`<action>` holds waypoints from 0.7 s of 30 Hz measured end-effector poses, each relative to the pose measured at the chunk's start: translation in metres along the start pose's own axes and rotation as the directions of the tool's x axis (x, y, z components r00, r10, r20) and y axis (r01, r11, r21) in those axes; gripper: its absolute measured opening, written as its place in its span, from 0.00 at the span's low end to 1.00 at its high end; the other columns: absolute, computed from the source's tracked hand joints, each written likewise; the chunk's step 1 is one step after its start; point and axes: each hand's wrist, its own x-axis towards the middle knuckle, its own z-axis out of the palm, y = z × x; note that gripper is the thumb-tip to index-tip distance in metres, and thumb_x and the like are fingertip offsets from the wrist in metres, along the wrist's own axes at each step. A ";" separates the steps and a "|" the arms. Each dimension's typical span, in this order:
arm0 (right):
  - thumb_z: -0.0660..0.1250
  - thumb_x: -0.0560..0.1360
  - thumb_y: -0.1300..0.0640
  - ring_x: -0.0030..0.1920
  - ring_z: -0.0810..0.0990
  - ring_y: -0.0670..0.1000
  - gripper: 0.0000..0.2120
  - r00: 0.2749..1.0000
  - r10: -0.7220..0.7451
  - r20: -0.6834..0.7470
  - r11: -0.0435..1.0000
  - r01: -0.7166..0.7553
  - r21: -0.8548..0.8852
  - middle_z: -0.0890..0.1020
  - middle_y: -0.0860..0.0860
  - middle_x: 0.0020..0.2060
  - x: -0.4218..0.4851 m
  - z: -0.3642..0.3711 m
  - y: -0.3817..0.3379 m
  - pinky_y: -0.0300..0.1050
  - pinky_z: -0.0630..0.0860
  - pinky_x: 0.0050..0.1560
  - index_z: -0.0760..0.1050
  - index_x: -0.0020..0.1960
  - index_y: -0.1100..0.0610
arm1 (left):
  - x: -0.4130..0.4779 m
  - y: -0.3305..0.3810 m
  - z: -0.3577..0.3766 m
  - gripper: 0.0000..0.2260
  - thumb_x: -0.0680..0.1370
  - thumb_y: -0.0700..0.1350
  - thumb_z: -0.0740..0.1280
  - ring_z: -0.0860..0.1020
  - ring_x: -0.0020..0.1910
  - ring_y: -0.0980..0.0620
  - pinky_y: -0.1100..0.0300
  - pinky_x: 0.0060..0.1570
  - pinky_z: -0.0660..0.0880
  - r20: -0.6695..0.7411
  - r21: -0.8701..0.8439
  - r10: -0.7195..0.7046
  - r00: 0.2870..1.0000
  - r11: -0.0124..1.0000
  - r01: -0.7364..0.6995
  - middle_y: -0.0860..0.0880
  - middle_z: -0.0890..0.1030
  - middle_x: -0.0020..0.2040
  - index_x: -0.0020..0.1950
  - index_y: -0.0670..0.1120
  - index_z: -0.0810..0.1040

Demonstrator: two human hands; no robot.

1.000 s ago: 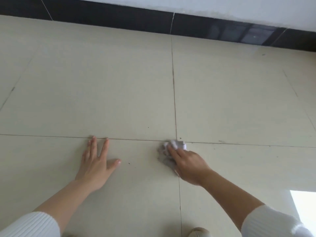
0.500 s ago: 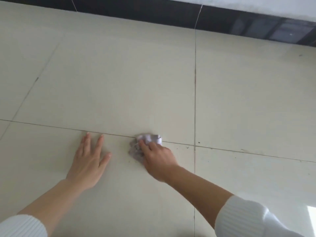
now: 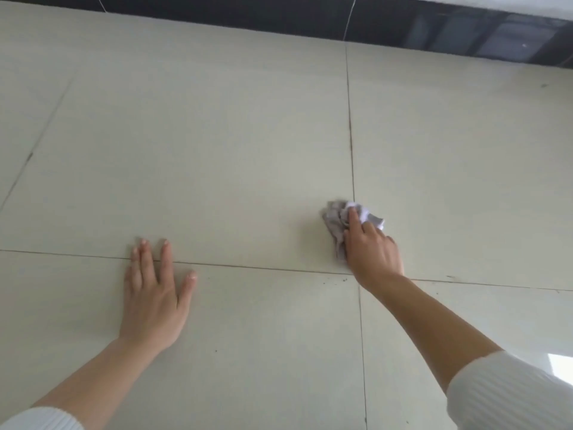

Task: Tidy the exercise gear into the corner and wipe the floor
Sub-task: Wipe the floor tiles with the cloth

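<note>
We have the crumpled grey rag (image 3: pixel 342 223) pinned to the tiled floor (image 3: pixel 217 150) under our right hand (image 3: pixel 370 251), fingers curled down and gripping it, the wad bunched ahead of and just left of the fingertips, beside the vertical grout line (image 3: pixel 352 150). Our left hand (image 3: pixel 155 293) lies flat with fingers spread, holding nothing, well apart to the left and straddling the horizontal grout line (image 3: pixel 263 268). Small dark specks (image 3: pixel 335 281) sit just behind the right wrist, so the next stroke probably pulls back toward us. Open tile runs on every side; the dark skirting (image 3: pixel 248 13) is far ahead. No exercise gear shows here.
</note>
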 end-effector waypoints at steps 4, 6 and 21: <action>0.59 0.79 0.60 0.52 0.79 0.61 0.31 0.995 0.092 0.049 0.981 -0.099 0.165 0.73 0.59 0.65 0.022 0.000 -0.047 0.48 0.70 0.37 0.50 0.77 0.60 | 0.001 -0.002 0.000 0.33 0.77 0.61 0.45 0.51 0.76 0.37 0.42 0.72 0.53 -0.026 -0.041 -0.001 1.000 0.999 0.000 0.35 0.54 0.77 0.78 0.43 0.55; 0.70 0.73 0.60 0.45 0.81 0.60 0.33 0.992 -0.122 -0.022 0.976 0.124 0.177 0.79 0.59 0.55 0.017 0.003 -0.084 0.47 0.73 0.32 0.62 0.74 0.61 | 0.002 -0.008 -0.002 0.31 0.78 0.60 0.45 0.51 0.77 0.40 0.45 0.73 0.53 -0.032 -0.077 0.030 0.999 0.997 -0.032 0.37 0.54 0.77 0.78 0.45 0.56; 0.60 0.69 0.58 0.34 0.80 0.57 0.24 0.814 -0.557 -0.167 0.828 0.560 -0.030 0.81 0.54 0.38 0.025 0.012 -0.070 0.44 0.71 0.28 0.76 0.64 0.61 | 0.074 -0.020 -0.017 0.27 0.82 0.54 0.46 0.48 0.77 0.39 0.46 0.75 0.48 -0.134 -0.065 -0.054 0.989 0.997 0.046 0.36 0.50 0.77 0.78 0.41 0.53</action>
